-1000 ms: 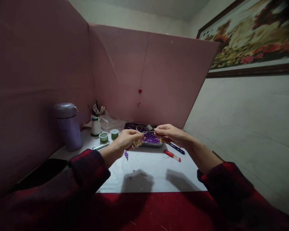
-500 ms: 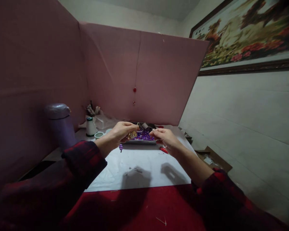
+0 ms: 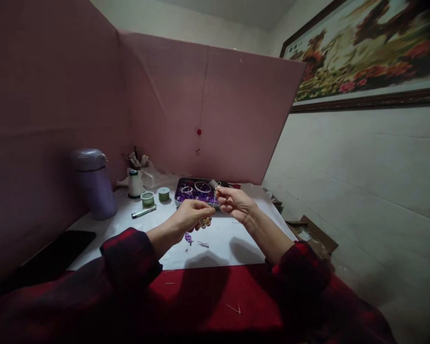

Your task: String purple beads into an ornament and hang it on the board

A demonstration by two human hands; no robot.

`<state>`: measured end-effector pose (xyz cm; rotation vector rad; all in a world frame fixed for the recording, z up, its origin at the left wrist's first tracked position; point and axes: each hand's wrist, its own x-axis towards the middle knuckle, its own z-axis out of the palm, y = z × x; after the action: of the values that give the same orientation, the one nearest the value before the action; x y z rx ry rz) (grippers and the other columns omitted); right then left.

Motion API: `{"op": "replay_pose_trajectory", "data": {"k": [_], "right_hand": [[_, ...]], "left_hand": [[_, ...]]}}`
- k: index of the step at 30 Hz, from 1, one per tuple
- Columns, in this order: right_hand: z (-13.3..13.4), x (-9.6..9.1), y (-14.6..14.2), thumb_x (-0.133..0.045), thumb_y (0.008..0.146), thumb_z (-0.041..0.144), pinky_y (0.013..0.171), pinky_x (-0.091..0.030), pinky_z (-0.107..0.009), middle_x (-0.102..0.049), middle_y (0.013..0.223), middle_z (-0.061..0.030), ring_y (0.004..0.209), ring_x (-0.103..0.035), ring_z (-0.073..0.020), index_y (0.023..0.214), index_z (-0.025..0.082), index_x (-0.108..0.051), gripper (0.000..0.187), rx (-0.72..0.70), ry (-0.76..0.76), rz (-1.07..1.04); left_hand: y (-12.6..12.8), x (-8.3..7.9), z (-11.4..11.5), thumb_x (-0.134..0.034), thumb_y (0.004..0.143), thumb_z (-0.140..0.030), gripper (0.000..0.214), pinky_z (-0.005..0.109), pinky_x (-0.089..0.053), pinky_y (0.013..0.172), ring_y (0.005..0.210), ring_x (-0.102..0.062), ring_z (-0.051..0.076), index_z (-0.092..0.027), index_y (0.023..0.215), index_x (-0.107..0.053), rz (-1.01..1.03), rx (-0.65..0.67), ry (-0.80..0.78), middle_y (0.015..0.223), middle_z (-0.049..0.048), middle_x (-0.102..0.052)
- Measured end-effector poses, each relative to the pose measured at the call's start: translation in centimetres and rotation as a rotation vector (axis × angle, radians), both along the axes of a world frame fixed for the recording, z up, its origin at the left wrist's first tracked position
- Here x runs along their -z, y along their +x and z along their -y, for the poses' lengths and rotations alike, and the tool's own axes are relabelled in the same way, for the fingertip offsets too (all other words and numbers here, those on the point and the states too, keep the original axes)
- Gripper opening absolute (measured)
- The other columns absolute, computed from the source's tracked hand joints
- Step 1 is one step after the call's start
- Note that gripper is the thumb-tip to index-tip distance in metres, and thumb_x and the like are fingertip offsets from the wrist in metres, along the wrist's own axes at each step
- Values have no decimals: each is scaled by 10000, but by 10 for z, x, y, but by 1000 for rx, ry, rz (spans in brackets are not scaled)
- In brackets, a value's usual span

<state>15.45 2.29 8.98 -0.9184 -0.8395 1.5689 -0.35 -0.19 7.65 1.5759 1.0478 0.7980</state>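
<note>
My left hand point(image 3: 191, 213) is closed in a pinch on a beaded string with gold-coloured beads point(image 3: 205, 222), which hang below its fingers. A purple knotted piece point(image 3: 188, 238) dangles under the same hand; how it joins the beads is hidden. My right hand point(image 3: 235, 202) is closed, thumb and forefinger pinching a thin pale cord point(image 3: 215, 195). This cord runs from the left fingertips up to the right ones and makes a small loop at the top. Behind both hands lies a dark tray point(image 3: 177, 202) of purple beads with ring-shaped pieces on top.
Left on the white table cover stand a purple flask point(image 3: 96, 186), a white thread cone point(image 3: 134, 185), two green spools point(image 3: 147, 198) and a marker-like stick point(image 3: 144, 212). Thread scraps point(image 3: 233, 308) lie on red cloth point(image 3: 208, 296). A pink panel point(image 3: 165, 105) rises behind.
Both hands have come lower and nearer, uncovering more of the tray. The cord's loop now shows clearly between them. The view has shifted slightly.
</note>
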Motion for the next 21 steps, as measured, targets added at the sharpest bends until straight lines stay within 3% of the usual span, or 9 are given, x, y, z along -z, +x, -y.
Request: {"op": "replay_pose_trajectory", "data": {"k": [5, 9, 15, 21], "right_hand": [[7, -5, 1, -547, 760, 83, 313, -202, -123, -519, 571, 20, 409, -362, -25, 678, 129, -515, 99, 4, 85, -55], [6, -19, 3, -569, 738, 118, 323, -183, -135, -503, 551, 31, 402, -334, -28, 659, 155, -478, 126, -44, 96, -116], [-19, -66, 6, -543, 775, 158, 354, -187, -159, -471, 526, 43, 391, -312, -30, 633, 173, -423, 187, -76, 163, -38], [-72, -132, 7, -514, 834, 150, 355, -162, -169, -416, 509, 56, 383, -277, -33, 638, 176, -428, 216, 1, 355, 187]], "left_hand": [[-1, 4, 2, -609, 717, -358, 235, 190, -172, 368, 381, -355, 41, -124, 724, -616, 11, -11, -12, 550, -2, -543], [0, -6, 3, -623, 714, -358, 232, 198, -147, 365, 372, -353, 44, -127, 724, -618, 19, -9, -13, 548, -3, -543], [2, -57, -14, -635, 748, -272, 158, 221, -129, 373, 332, -296, 50, -128, 686, -636, 5, -56, 38, 403, -54, -386], [5, -113, -66, -650, 760, -256, 234, 221, -156, 400, 355, -307, 37, -130, 578, -575, 45, -87, 225, 447, -34, -430]]}}
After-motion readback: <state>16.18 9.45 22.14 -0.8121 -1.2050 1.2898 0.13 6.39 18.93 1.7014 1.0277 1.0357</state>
